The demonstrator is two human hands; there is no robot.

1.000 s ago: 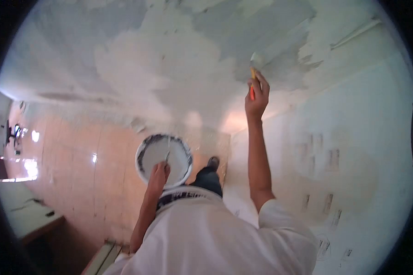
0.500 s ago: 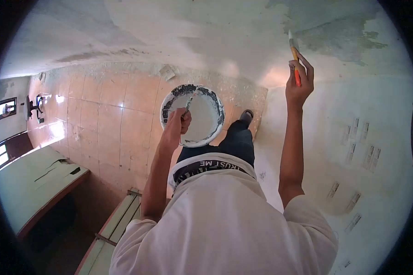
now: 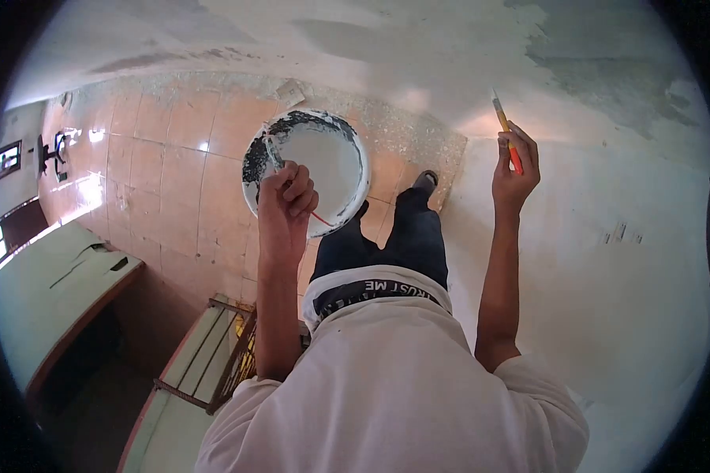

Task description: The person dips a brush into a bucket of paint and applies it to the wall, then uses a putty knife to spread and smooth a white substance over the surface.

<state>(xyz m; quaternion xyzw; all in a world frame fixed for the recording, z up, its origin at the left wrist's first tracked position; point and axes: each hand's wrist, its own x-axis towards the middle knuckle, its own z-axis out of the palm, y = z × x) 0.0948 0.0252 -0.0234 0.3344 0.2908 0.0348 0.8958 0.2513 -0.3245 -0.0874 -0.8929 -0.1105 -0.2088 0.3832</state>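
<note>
My left hand [image 3: 289, 189] is closed around the handle [image 3: 274, 151] of a round white bucket [image 3: 364, 162], smeared dark and white inside its rim. Pale paint-like liquid [image 3: 329, 167] fills the bottom, and a thin red piece of the handle sticks out below my fingers. Pinched in my right hand [image 3: 516, 175] is a slim paintbrush [image 3: 502, 118] with a yellow and red handle and a whitish tip pointing up. Its tip overlaps the lower wall [image 3: 442, 71] in this view, near a grey unpainted-looking patch [image 3: 615, 83].
Orange floor tiles [image 3: 162, 165], speckled white along the wall, spread under the bucket. At left stands a pale green tabletop-like board [image 3: 63, 284]; below it is a pale slatted piece with a metal rack [image 3: 233, 355]. A small light block [image 3: 289, 93] lies by the wall.
The brush tip has come down and away from the edge of the grey patch. The bucket and my left hand have shifted left, and the bucket looks larger in view.
</note>
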